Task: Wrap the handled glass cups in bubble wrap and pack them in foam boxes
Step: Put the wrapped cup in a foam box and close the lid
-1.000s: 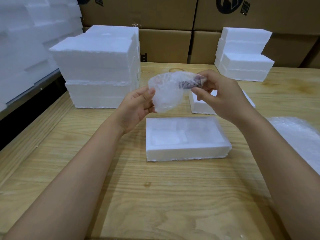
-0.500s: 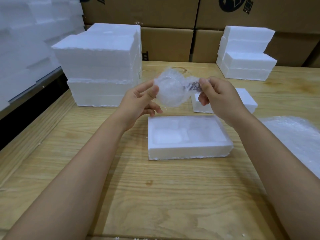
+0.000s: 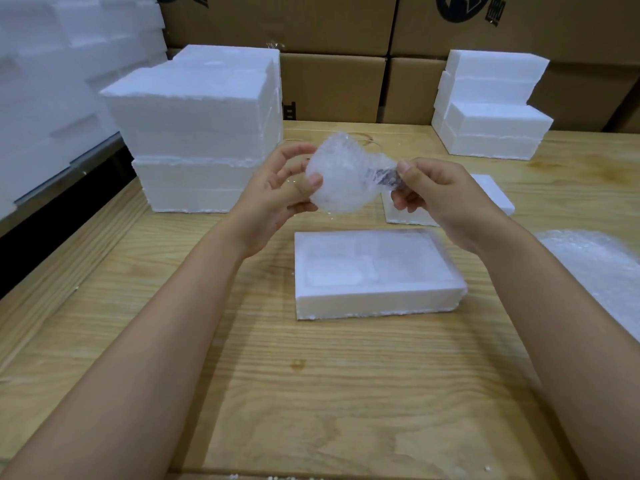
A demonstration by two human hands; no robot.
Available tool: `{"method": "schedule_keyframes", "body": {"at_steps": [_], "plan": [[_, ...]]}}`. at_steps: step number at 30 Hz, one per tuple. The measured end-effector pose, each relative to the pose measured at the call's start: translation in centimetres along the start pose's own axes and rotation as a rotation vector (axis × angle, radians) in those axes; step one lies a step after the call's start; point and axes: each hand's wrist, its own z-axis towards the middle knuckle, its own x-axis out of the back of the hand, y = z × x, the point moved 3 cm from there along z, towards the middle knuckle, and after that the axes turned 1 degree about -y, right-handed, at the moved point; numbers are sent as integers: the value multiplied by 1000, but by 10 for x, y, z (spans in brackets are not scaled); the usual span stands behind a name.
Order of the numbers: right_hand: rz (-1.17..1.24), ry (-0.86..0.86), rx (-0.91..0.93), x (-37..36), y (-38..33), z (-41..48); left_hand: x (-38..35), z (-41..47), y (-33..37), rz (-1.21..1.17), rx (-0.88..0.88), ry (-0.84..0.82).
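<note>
A glass cup wrapped in bubble wrap (image 3: 341, 176) is held in the air above the table, between both hands. My left hand (image 3: 277, 199) cradles the rounded left end with thumb and fingers. My right hand (image 3: 433, 195) pinches the narrow right end, where a dark patch shows through the wrap. Below them an open white foam box (image 3: 375, 271) lies on the wooden table (image 3: 311, 375), its moulded recesses facing up. The cup itself is hidden by the wrap.
A tall stack of foam boxes (image 3: 201, 133) stands at the left. A smaller stack (image 3: 491, 102) sits at the back right. A foam piece (image 3: 491, 192) lies behind my right hand. Bubble wrap sheets (image 3: 595, 271) lie at the right edge. Cardboard cartons (image 3: 332, 84) line the back.
The wrapped cup has turned in my hands, the rounded end now higher and to the left. My left thumb has shifted onto its lower side; my right hand keeps its pinch on the narrow end.
</note>
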Motion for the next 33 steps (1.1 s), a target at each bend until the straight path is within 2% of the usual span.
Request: {"method": "schedule_keyframes", "body": {"at_steps": [6,13,18,23,28,33], "plan": [[119,-199,-16,12,-10,-11,3,-7,15,79,-14,-169],[23,-349,-120,20,-7,-21,-13,-20,30,702,-17,-296],[-118,-419,-147,17,-9,-25,-17,-25,33,920,-58,-363],[-213,-430,-191,13,-11,-28,-16,-24,37,1022,-60,-396],[-324,-448,-203,6,-12,-29,-14,-27,37,1022,-9,-413],[-389,-438,-175,5,-11,-29,-11,-28,34,1033,-52,-379]]}}
